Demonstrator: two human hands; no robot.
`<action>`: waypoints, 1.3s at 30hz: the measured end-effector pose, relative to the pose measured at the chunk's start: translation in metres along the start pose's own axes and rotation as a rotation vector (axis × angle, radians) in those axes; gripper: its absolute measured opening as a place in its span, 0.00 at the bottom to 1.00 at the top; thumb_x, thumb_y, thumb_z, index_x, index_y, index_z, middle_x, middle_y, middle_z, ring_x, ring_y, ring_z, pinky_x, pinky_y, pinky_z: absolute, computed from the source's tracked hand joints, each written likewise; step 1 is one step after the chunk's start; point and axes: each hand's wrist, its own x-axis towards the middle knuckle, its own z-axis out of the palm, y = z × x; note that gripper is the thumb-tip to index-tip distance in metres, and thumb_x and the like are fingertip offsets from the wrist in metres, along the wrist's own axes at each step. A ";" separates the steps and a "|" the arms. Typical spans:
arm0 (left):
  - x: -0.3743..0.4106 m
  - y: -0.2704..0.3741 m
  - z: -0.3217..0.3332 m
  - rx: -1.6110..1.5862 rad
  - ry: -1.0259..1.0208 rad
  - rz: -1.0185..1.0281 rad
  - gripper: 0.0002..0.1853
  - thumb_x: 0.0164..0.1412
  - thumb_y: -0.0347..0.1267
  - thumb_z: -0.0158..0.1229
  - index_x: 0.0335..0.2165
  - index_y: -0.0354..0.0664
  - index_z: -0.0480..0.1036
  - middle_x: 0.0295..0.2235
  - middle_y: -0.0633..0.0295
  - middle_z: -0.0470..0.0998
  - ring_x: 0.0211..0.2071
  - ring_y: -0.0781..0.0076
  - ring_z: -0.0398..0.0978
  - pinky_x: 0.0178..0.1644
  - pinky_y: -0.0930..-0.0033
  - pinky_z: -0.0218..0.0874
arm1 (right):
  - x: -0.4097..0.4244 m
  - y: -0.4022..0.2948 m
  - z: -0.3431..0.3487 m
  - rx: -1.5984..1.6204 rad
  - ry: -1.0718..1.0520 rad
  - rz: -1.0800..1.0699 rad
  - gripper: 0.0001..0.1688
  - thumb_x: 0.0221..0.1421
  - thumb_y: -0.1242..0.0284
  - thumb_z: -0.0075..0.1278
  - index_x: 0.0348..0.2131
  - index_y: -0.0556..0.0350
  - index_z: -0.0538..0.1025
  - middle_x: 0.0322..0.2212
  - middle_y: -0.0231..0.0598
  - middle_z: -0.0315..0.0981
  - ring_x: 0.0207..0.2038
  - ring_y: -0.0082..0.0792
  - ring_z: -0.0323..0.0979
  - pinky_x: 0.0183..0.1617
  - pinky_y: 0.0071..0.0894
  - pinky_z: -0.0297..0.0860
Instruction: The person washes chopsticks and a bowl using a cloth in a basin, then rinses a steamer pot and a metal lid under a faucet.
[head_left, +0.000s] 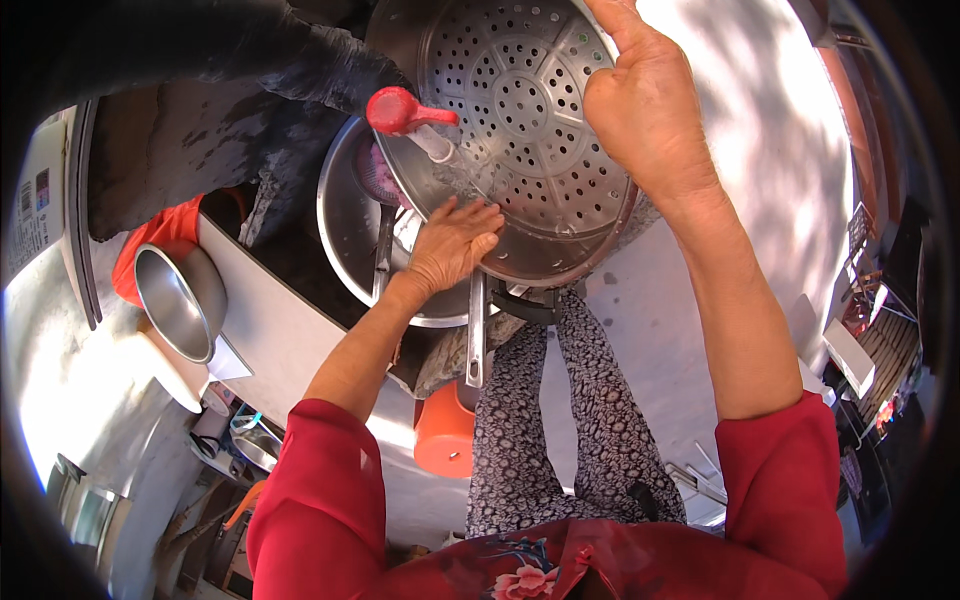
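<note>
A metal steamer pot with a perforated bottom (525, 112) is held tilted under a tap with a red handle (401, 110); water runs from the tap into it. At the pot's far right rim is my right hand (649, 105), its fingers closed around the edge. My left hand (457, 244) lies with its fingers extended in the pot's near left part, beside the stream, gripping nothing. Below the pot stands a metal basin (330, 202), partly hidden by it. A strainer (375, 172) with pink material near it rests in the basin. A metal handle (476, 330) sticks out towards me.
A metal bowl (180, 304) leans at the left beside a red plastic bag (139, 259). An orange plastic stool (442, 435) stands under the stone edge of the sink (442, 360). Large dark pipe-like plastic (330, 64) crosses the upper left.
</note>
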 end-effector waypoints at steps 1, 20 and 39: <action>0.005 -0.027 -0.012 0.209 0.005 0.046 0.28 0.60 0.49 0.30 0.45 0.44 0.67 0.50 0.63 0.66 0.55 0.64 0.57 0.61 0.56 0.36 | -0.004 0.005 0.005 0.122 0.016 0.061 0.30 0.36 0.90 0.35 0.45 0.69 0.66 0.43 0.56 0.66 0.50 0.45 0.61 0.59 0.32 0.49; 0.016 0.079 -0.018 -0.561 -0.223 0.028 0.44 0.49 0.63 0.38 0.54 0.40 0.55 0.56 0.50 0.53 0.58 0.48 0.46 0.61 0.52 0.34 | -0.007 0.019 -0.002 -0.292 0.039 0.045 0.34 0.30 0.91 0.32 0.44 0.71 0.65 0.42 0.65 0.62 0.51 0.61 0.56 0.60 0.45 0.49; -0.013 0.083 -0.013 -0.128 0.274 0.148 0.25 0.38 0.20 0.53 0.42 0.38 0.68 0.43 0.52 0.71 0.47 0.56 0.67 0.54 0.53 0.54 | 0.090 -0.010 -0.036 -0.096 -0.541 0.329 0.23 0.38 0.81 0.44 0.39 0.54 0.75 0.31 0.45 0.75 0.35 0.35 0.72 0.38 0.30 0.66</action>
